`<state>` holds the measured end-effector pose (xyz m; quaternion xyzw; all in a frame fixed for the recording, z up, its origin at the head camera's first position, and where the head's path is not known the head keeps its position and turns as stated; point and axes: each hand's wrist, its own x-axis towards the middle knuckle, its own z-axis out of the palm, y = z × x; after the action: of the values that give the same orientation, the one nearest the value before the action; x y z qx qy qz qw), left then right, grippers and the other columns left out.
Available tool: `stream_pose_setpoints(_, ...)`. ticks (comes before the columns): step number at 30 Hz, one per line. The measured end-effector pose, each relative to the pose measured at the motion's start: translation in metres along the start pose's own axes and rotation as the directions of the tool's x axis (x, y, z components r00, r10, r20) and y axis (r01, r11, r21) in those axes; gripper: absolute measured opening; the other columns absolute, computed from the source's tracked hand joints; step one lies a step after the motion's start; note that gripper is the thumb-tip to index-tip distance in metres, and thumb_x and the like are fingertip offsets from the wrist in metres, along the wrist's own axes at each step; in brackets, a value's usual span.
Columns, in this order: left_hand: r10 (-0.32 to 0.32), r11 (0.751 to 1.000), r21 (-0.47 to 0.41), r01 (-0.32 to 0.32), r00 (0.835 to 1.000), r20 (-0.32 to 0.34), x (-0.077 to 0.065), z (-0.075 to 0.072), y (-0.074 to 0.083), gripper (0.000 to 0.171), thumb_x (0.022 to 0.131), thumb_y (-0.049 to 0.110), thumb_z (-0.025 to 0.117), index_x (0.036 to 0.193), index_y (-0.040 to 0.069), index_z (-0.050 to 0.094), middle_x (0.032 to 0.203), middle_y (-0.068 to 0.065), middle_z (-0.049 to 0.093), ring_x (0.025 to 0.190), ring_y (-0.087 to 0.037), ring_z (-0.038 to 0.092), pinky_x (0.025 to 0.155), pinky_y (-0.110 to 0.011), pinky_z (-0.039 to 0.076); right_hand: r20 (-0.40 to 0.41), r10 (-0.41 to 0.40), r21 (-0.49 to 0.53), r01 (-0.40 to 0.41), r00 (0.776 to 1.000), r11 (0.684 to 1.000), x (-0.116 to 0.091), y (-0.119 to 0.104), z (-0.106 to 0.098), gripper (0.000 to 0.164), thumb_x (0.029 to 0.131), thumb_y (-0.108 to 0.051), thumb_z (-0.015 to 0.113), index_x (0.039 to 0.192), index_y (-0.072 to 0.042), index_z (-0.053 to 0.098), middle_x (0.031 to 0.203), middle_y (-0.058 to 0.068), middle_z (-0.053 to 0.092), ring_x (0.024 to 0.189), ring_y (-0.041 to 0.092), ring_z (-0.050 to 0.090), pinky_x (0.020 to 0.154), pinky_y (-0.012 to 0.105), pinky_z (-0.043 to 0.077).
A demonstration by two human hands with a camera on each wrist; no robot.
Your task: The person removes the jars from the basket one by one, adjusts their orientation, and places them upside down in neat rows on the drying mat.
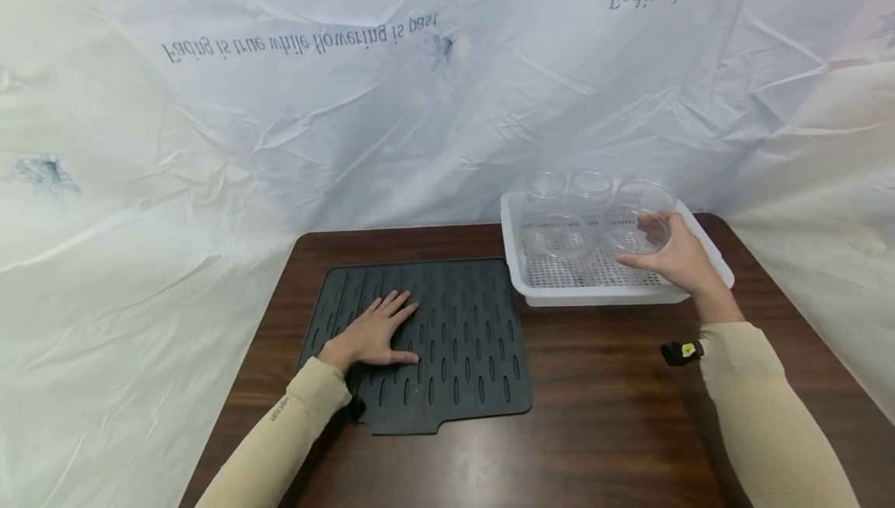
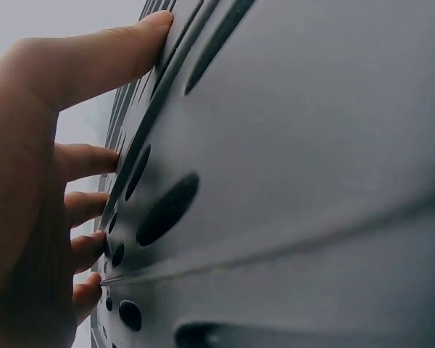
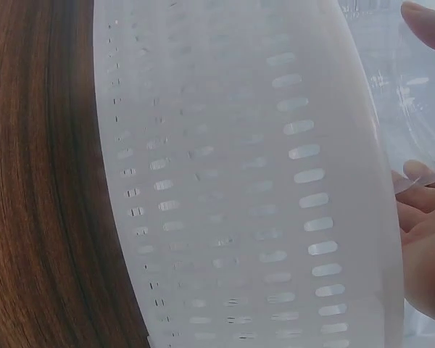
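Observation:
My left hand [image 1: 377,331] rests with spread fingers on a dark grey drying mat [image 1: 447,391] with oval ridges and slots. In the left wrist view, its fingertips touch the mat [image 2: 312,130]. At the white basket, my right hand [image 1: 664,253] grips a clear round bowl [image 1: 632,248] by its side, thumb in front and fingers behind. The right wrist view shows part of this bowl [image 3: 406,80] and the fingers beyond the basket's wall [image 3: 377,217]. Whether the bowl touches the basket floor, I cannot tell.
The white slotted basket [image 1: 608,297] stands at the table's back right. Inside are another clear bowl [image 1: 559,248], two clear glasses at the back and a further clear vessel behind the held bowl. Brown wooden table [image 1: 559,430]; a printed plastic sheet [image 1: 419,120] hangs behind.

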<state>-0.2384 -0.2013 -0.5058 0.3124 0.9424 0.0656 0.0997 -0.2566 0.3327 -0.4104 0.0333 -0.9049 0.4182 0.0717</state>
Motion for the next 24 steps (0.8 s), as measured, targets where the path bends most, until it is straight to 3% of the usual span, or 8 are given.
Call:
stream_pose_setpoints(7, 0.01, 1.0, -0.013, -0.01, 1.0, -0.004, -0.0003, -0.0004, 0.0001, 0.1, 0.082, 0.072, 0.058, 0.156, 0.015, 0.025, 0.163, -0.013, 0.013, 0.15, -0.037, 0.011, 0.12, -0.056, 0.015, 0.008, -0.014, 0.079, 0.013, 1.0, 0.997, 0.0008, 0.0011, -0.0001, 0.107, 0.074, -0.021, 0.088, 0.149, 0.002, 0.015, 0.144, 0.029, 0.041, 0.135, 0.049, 0.037, 0.107, 0.061, 0.033)
stream_pose_setpoints(12, 0.009, 1.0, -0.005, -0.009, 1.0, -0.019, -0.0016, 0.0023, -0.0001, 0.1, 0.082, 0.074, 0.057, 0.156, 0.016, 0.025, 0.163, -0.013, 0.014, 0.15, -0.036, 0.012, 0.12, -0.055, 0.016, -0.012, -0.054, 0.076, 0.054, 0.998, 0.996, 0.0018, 0.0035, 0.0015, 0.1, 0.074, -0.018, 0.087, 0.148, 0.0, 0.021, 0.14, 0.025, 0.045, 0.131, 0.046, 0.041, 0.103, 0.062, 0.036)
stream_pose_setpoints(15, 0.005, 1.0, -0.005, -0.005, 1.0, -0.021, -0.0022, 0.0045, -0.0011, 0.1, 0.081, 0.074, 0.057, 0.157, 0.017, 0.025, 0.163, -0.013, 0.014, 0.15, -0.036, 0.013, 0.12, -0.055, 0.016, -0.034, -0.082, 0.074, 0.084, 0.996, 0.994, 0.0021, 0.0028, 0.0027, 0.096, 0.075, -0.017, 0.086, 0.147, -0.002, 0.024, 0.138, 0.022, 0.046, 0.129, 0.044, 0.043, 0.101, 0.039, 0.042)
stream_pose_setpoints(19, -0.002, 1.0, 0.001, 0.002, 1.0, -0.014, -0.0029, 0.0058, -0.0019, 0.1, 0.081, 0.075, 0.056, 0.157, 0.018, 0.024, 0.164, -0.012, 0.013, 0.15, -0.035, 0.012, 0.12, -0.054, 0.016, -0.105, -0.141, 0.083, 0.149, 0.985, 0.985, 0.0037, 0.0017, 0.0057, 0.091, 0.073, -0.011, 0.086, 0.144, -0.002, 0.03, 0.131, 0.018, 0.049, 0.12, 0.035, 0.048, 0.087, 0.012, 0.038)
stream_pose_setpoints(24, -0.01, 1.0, 0.005, 0.01, 1.0, -0.007, -0.001, 0.0037, -0.0016, 0.101, 0.081, 0.076, 0.056, 0.157, 0.018, 0.024, 0.164, -0.011, 0.012, 0.151, -0.034, 0.012, 0.121, -0.053, 0.016, -0.17, -0.177, 0.092, 0.195, 0.969, 0.976, 0.0063, -0.002, 0.0052, 0.093, 0.07, -0.001, 0.086, 0.145, -0.002, 0.031, 0.126, 0.015, 0.049, 0.112, 0.025, 0.049, 0.087, 0.007, 0.038)
